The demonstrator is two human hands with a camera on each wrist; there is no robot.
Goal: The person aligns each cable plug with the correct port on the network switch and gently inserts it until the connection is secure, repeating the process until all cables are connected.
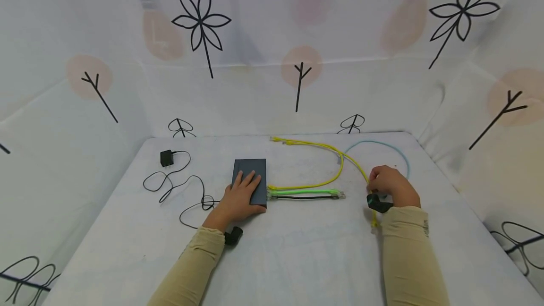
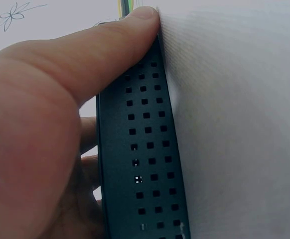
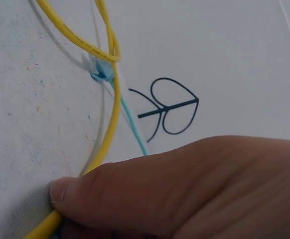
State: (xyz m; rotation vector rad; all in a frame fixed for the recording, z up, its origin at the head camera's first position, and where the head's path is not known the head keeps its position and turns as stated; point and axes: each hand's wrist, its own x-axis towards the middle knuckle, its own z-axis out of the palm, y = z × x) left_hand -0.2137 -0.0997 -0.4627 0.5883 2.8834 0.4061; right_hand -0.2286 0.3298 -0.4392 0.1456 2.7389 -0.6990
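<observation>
My left hand (image 1: 239, 202) rests on a dark metal network switch (image 1: 250, 165). Its fingers lie spread across the top, while the thumb (image 2: 105, 50) presses along the vented near side. On the right, my right hand (image 1: 393, 184) pinches a yellow network cable (image 3: 110, 124) between thumb and curled fingers. One end of that cable, with a clear plug (image 1: 374, 227), hangs below the hand; the rest runs to the back. Another yellow cable (image 1: 314, 186) curves out from the switch's right side. Beside it, a green cable (image 1: 303, 192) and a black cable (image 1: 301, 197) extend right from the switch.
A black power adapter (image 1: 166, 157) lies at the back left, its thin cord (image 1: 199, 178) looping toward the switch. A light blue cable (image 1: 378, 142) arcs behind my right hand, its plug (image 3: 101, 69) near the yellow cables. Patterned white cloth (image 1: 255, 98) surrounds the white table (image 1: 297, 259).
</observation>
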